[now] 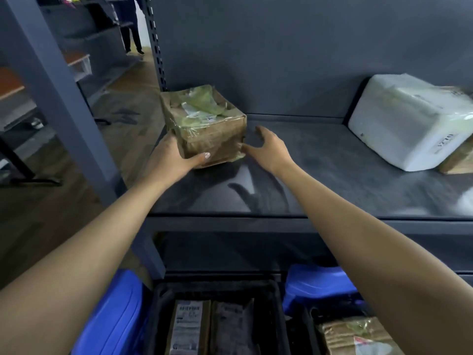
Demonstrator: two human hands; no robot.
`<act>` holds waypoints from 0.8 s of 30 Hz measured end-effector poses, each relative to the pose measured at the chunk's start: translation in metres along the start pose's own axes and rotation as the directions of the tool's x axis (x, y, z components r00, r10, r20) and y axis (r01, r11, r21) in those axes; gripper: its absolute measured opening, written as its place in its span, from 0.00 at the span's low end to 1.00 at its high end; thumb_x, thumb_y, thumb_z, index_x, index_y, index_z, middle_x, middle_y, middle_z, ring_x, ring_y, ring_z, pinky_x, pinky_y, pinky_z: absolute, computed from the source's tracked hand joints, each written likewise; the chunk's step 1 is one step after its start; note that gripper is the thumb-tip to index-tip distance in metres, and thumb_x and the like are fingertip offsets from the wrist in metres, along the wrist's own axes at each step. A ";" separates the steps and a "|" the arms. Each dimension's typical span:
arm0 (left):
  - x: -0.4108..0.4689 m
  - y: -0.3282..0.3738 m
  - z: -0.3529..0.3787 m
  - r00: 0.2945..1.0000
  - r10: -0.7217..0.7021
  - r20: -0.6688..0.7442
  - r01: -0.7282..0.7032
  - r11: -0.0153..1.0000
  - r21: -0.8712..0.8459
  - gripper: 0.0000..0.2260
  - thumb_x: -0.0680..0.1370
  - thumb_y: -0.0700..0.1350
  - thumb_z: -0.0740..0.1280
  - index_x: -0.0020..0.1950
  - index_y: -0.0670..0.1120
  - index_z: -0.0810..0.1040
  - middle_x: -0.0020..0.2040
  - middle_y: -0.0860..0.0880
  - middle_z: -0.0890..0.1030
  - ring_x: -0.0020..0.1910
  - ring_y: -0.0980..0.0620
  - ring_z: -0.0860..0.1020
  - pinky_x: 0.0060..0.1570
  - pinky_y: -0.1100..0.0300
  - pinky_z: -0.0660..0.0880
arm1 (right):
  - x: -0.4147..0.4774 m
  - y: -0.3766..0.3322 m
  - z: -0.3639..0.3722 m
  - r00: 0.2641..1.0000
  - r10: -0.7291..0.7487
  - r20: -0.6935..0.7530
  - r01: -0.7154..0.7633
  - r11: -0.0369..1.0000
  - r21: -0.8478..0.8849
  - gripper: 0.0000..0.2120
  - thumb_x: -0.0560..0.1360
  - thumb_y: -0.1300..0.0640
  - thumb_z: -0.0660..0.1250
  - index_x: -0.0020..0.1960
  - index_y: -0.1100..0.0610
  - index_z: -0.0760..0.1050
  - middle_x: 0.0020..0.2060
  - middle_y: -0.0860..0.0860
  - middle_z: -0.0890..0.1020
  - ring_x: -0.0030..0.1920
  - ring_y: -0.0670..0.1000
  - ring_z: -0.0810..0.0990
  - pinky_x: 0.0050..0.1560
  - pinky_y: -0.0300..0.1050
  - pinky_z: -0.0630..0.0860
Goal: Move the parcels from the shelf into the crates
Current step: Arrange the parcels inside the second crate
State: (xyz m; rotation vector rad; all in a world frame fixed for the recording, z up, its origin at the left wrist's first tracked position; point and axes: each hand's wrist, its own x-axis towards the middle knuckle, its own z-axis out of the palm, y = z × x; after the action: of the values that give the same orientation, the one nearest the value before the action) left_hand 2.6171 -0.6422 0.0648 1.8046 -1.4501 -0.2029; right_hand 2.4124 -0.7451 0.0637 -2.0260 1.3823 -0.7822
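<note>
A small brown cardboard parcel [204, 124] wrapped in clear tape, with greenish labels on top, sits at the left end of the dark grey shelf [320, 175]. My left hand [174, 157] grips its near left corner, thumb across the front face. My right hand [268, 147] hovers at the parcel's right side with fingers spread, its thumb at the lower right corner. A white foam parcel [407, 124] lies at the shelf's right end. Below the shelf, a black crate [163, 303] holds two flat brown parcels [212, 329].
A second black crate at the lower right holds a taped brown parcel [358, 336]. Blue bins [115, 316] stand beside the crates. A grey shelf upright [58, 98] rises at the left. A person's legs [133, 29] show far back among other shelving.
</note>
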 end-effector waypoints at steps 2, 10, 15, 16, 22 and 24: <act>0.008 -0.003 0.005 1.000 -0.014 0.004 0.014 1.000 -0.028 0.31 0.68 0.58 0.74 0.67 0.48 0.71 0.62 0.50 0.78 0.60 0.49 0.75 0.50 0.62 0.67 | 0.015 0.001 0.005 1.000 0.007 0.024 -0.007 1.000 0.023 0.42 0.71 0.44 0.73 0.77 0.59 0.59 0.74 0.54 0.67 0.73 0.54 0.65 0.71 0.46 0.64; 0.022 -0.011 0.021 0.992 -0.111 0.054 0.115 0.992 -0.061 0.28 0.68 0.58 0.74 0.64 0.47 0.77 0.59 0.49 0.80 0.59 0.51 0.77 0.48 0.65 0.68 | 0.039 -0.005 0.021 0.993 -0.042 0.107 0.014 0.969 0.248 0.37 0.67 0.53 0.79 0.71 0.56 0.68 0.63 0.51 0.79 0.62 0.52 0.77 0.61 0.46 0.75; 0.019 -0.008 0.022 0.992 -0.121 0.040 0.124 0.991 -0.057 0.26 0.69 0.57 0.74 0.63 0.45 0.78 0.59 0.47 0.81 0.59 0.49 0.77 0.52 0.64 0.70 | 0.033 -0.005 0.025 0.993 -0.080 0.087 0.056 0.967 0.249 0.31 0.67 0.54 0.78 0.67 0.55 0.72 0.59 0.50 0.80 0.59 0.50 0.78 0.53 0.39 0.73; 0.018 -0.007 0.021 0.992 -0.120 0.029 0.121 0.991 -0.047 0.26 0.69 0.56 0.74 0.62 0.44 0.78 0.59 0.46 0.81 0.59 0.49 0.77 0.51 0.64 0.70 | 0.030 -0.005 0.025 0.994 -0.079 0.079 0.057 0.966 0.254 0.31 0.67 0.54 0.78 0.67 0.55 0.72 0.58 0.49 0.81 0.58 0.50 0.78 0.51 0.37 0.73; -0.007 0.009 0.014 0.996 -0.086 0.037 0.088 0.995 -0.043 0.25 0.69 0.56 0.73 0.62 0.45 0.78 0.58 0.48 0.81 0.58 0.51 0.77 0.47 0.68 0.68 | -0.007 -0.002 0.009 0.996 -0.078 0.036 0.066 0.962 0.267 0.24 0.66 0.52 0.78 0.60 0.52 0.76 0.49 0.44 0.80 0.50 0.45 0.78 0.39 0.27 0.70; -0.021 0.016 0.012 0.998 -0.062 0.023 0.062 0.998 -0.031 0.25 0.69 0.57 0.73 0.61 0.45 0.78 0.58 0.49 0.81 0.57 0.50 0.78 0.41 0.72 0.66 | -0.030 -0.001 0.000 0.997 -0.069 0.016 0.062 0.956 0.288 0.21 0.67 0.51 0.78 0.57 0.51 0.76 0.46 0.42 0.81 0.46 0.42 0.79 0.36 0.26 0.72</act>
State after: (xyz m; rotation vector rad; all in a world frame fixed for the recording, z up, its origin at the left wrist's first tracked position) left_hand 2.5915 -0.6300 0.0604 1.8280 -1.3995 -0.2765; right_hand 2.4045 -0.7168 0.0599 -1.8542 1.1182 -0.9244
